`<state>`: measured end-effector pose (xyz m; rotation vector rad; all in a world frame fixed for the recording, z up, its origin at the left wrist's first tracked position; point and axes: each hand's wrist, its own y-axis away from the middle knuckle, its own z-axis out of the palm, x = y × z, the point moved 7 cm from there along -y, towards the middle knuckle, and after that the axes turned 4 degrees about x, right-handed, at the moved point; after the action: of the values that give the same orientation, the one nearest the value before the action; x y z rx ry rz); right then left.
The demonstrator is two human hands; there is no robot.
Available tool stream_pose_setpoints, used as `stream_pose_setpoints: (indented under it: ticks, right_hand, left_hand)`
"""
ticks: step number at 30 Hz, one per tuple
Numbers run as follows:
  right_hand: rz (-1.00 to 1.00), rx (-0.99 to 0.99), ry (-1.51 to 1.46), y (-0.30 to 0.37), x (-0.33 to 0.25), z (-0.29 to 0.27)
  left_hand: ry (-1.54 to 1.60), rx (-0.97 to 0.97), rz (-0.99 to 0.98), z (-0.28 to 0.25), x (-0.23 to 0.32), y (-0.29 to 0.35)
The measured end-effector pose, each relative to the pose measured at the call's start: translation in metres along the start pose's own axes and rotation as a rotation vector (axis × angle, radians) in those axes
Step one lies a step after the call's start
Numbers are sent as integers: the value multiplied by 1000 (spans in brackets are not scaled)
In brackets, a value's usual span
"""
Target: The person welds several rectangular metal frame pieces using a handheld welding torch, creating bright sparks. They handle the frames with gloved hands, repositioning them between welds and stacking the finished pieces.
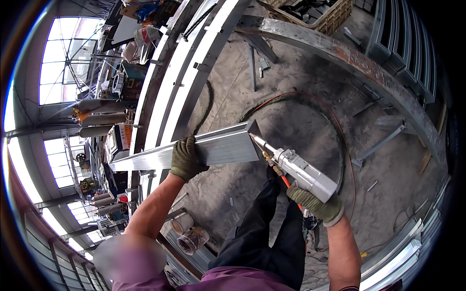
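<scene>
The person's dark trousers (252, 228) show below, feet on the grey concrete floor (301, 128). The right hand (318, 203), in an olive glove, is wrapped about the rear grip of a silver power tool (310, 175), fingers curled in around it. An orange hose (285, 181) runs from a brass fitting beside the tool's body down toward that hand. The left hand (185, 159), gloved alike, grips a long metal profile (227, 150), fingers close together and bent over its upper edge. The profile is held up in front of the person, slanting from far left up to its open end at centre. The tool's narrow nose points at that end; it seems to touch, though the small overlap makes contact hard to confirm.

Two dirty buckets (193, 241) stand on the left near the legs. Beyond, bright metal rails (187, 92) run upward, and a rusty curved beam (335, 46) arches to the right. Farther off are a yellow crate (338, 18), racked steel profiles (405, 58), grey cylinders (103, 119) and tall windows (58, 41).
</scene>
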<state>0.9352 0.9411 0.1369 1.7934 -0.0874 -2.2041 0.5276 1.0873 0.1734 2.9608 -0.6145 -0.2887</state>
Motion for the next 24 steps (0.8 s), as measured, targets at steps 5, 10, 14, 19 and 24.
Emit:
stream_pose_setpoints:
  ticks: [5,10,14,19,24]
  right_hand:
    - [-26,-8,42,-3,-9,0]
    - [-66,-27,96,-2,-7,0]
    - [-72,-20,141,1,0,0]
    - [-215,-3,257,0,-10,0]
    - [-131,-2,220,3,-1,1]
  left_hand:
    - [-5,-7,6,2,-2,0]
    - [-8,-9,7,3,-2,1]
    - [-7,1,20,1,1,-2]
    - [-9,30,44,0,1,-1]
    - [-5,33,50,0,1,-2]
